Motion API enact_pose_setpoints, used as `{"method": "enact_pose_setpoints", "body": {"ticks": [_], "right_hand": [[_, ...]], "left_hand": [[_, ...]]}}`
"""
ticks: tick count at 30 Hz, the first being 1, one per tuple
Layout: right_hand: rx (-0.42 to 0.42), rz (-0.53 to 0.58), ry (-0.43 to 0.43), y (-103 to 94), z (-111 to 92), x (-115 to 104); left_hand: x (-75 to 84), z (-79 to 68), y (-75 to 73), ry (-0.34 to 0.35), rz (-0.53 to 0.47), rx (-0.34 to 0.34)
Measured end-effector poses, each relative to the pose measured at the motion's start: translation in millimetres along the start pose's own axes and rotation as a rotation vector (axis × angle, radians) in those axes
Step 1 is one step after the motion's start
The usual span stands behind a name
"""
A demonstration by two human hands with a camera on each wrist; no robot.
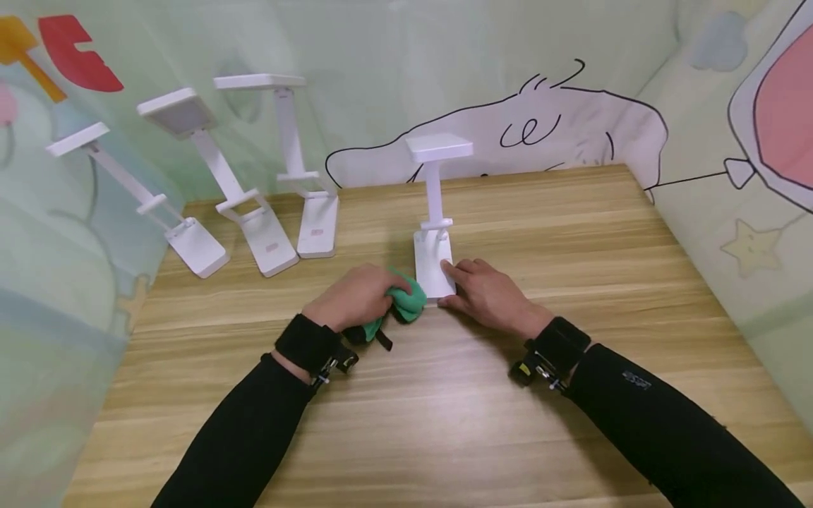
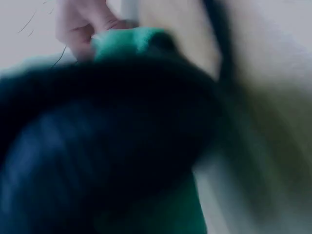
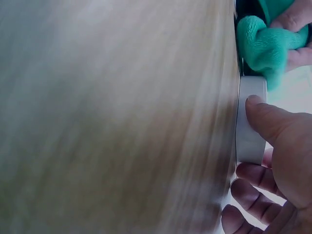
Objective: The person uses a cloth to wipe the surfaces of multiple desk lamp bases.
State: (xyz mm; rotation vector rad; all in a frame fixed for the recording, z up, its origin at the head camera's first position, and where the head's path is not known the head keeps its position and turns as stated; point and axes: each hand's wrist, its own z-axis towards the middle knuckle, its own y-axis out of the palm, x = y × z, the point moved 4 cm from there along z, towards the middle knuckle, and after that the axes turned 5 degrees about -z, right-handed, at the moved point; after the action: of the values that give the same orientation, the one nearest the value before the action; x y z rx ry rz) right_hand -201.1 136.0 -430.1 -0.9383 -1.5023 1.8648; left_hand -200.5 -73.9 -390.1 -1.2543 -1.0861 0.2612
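Observation:
A white desk lamp (image 1: 433, 271) stands upright at the middle of the wooden table, its flat head on a raised arm. My right hand (image 1: 485, 293) holds the front right corner of its base. In the right wrist view the thumb (image 3: 268, 119) lies against the base's front face (image 3: 249, 139), with the other fingers round the side. Bunched in my left hand (image 1: 356, 293) is a green cloth (image 1: 409, 300) with dark parts, right at the base's left front corner. A large dark blur covers most of the left wrist view, the cloth (image 2: 122, 41) showing above it.
Three more white desk lamps stand at the back left: one leaning left (image 1: 197, 247), one in the middle (image 1: 269, 243) and one near the wall (image 1: 317, 226). A printed fabric wall (image 1: 381, 70) borders the wooden table (image 1: 406, 423) behind and at both sides.

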Motion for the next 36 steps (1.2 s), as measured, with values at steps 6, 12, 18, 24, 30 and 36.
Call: {"method": "enact_pose_setpoints", "body": {"ticks": [6, 12, 18, 24, 30, 36], "right_hand": [[0.009, 0.002, -0.008, -0.8, 0, -1], [0.003, -0.003, -0.025, -0.6, -1, 0], [-0.083, 0.021, -0.043, -4.6, -3, 8], [-0.197, 0.061, -0.078, -10.6, 6, 11], [-0.211, 0.045, -0.079, -14.6, 11, 13], [-0.223, 0.019, -0.053, -16.1, 9, 18]], "left_hand": [[-2.4, 19.1, -2.0, -0.107, -0.042, 0.244], [21.0, 21.0, 20.9, 0.114, 0.097, 0.145], [28.2, 5.2, 24.4, 0.226, 0.166, 0.058], [40.4, 1.0, 18.7, 0.218, 0.313, 0.136], [54.3, 8.9, 37.4, 0.321, 0.473, 0.180], [49.4, 5.7, 43.5, 0.281, 0.490, 0.178]]}}
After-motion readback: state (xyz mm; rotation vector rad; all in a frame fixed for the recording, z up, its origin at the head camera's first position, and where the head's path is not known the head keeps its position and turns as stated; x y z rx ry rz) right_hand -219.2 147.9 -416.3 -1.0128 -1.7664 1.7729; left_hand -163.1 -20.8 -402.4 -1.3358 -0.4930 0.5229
